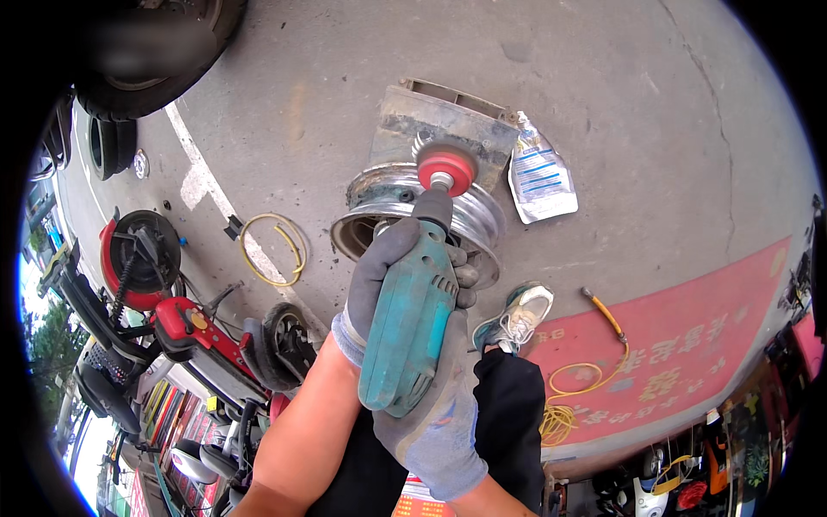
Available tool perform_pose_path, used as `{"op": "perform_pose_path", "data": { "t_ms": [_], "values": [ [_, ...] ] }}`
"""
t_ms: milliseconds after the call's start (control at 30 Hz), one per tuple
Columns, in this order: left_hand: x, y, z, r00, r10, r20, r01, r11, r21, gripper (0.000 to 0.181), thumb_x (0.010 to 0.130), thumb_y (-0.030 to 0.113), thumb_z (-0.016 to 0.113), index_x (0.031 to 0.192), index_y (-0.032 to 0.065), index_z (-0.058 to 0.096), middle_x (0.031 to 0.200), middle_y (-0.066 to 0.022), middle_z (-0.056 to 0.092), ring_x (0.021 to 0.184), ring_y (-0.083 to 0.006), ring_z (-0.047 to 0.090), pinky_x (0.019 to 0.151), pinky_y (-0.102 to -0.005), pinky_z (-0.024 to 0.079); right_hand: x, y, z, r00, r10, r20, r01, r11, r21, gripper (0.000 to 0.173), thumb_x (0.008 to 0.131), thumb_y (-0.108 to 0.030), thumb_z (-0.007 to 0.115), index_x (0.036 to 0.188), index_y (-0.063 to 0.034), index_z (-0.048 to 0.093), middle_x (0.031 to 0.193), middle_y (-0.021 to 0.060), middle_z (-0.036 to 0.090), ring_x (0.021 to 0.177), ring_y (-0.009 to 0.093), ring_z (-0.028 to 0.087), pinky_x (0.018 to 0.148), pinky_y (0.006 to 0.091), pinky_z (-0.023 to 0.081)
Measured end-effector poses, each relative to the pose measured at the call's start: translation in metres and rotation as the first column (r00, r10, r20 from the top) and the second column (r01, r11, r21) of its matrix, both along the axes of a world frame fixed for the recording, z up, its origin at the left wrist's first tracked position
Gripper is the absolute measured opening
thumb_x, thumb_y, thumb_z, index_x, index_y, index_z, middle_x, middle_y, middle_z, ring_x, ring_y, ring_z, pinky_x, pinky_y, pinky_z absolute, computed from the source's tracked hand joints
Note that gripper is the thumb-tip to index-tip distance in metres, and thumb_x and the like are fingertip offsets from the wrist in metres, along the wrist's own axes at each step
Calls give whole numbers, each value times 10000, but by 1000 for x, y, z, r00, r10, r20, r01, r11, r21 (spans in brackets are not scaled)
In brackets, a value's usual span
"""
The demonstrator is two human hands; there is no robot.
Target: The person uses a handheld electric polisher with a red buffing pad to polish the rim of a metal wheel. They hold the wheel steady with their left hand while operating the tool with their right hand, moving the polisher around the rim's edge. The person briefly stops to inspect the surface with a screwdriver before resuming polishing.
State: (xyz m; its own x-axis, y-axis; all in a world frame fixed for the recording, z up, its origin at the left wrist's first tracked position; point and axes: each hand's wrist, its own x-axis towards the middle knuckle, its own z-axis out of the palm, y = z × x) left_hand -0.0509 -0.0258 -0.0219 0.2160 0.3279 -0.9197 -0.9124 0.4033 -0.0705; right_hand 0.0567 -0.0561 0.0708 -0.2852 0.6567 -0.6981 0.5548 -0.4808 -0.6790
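Both my hands wear grey work gloves and grip a teal electric drill [404,323]. My left hand [376,278] wraps the front of its body, just behind the chuck [434,208]. Around the rear handle is my right hand [439,420]. A round attachment with a red hub [446,169] sits in the chuck, and its dark outer edge is blurred. It is over the upper side of a metal wheel rim [481,223]; whether they touch, I cannot tell. The rim's barrel is shiny on the right and dirty on the left. Behind the rim is a scuffed box [439,119].
A white spouted pouch [541,174] lies right of the box. A yellow hose coil [274,249] lies left. Near my shoe [517,316], a yellow air hose [607,313] crosses a red mat [685,336]. A red scooter [194,329] and a large tyre [223,39] are at the left.
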Motion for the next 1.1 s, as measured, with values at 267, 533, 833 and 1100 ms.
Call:
{"op": "perform_pose_path", "data": {
  "t_ms": [267, 533, 833, 1100],
  "values": [
    [-13, -12, -7, 996, -62, 62, 54, 992, 114, 597, 929, 558, 626, 1099, -14, 608, 981, -153, 661, 878, -285, 687, 805, -417, 598, 6, -23, -17, 1000, 5, -6, -5, 994, 108, 900, 766, -167, 814, 1481, 65, 319, 1162, 204, 640, 975, 379, 669, 849, 424, 540],
    [-26, -18, 0, 999, 49, -10, -48, 994, 102, 638, 939, 598, 587, 1135, -9, 613, 1002, -156, 670, 869, -294, 700, 727, -387, 624, -1, -33, -31, 992, 7, -130, 4, 996, 85, 1032, 751, -107, 816, 1553, 82, 196, 1251, 273, 579, 1081, 427, 626, 948, 447, 504],
    [5, -11, -4, 971, -131, -202, 138, 990, 20, 570, 923, 538, 618, 1096, -5, 612, 1027, -157, 669, 910, -266, 669, 855, -384, 556, 36, -9, -29, 982, -78, -170, 76, 997, -19, 976, 783, -21, 765, 1575, -2, 195, 1435, 230, 497, 1301, 341, 562, 1082, 422, 462],
    [10, -7, 3, 968, -123, -218, 117, 992, -42, 535, 894, 529, 660, 1065, 25, 603, 950, -112, 643, 931, -245, 644, 866, -378, 543, 42, -9, -37, 982, -78, -169, 82, 997, 14, 966, 777, -16, 745, 1574, 1, 200, 1469, 231, 467, 1338, 345, 535, 1089, 433, 456]
  ]
}}
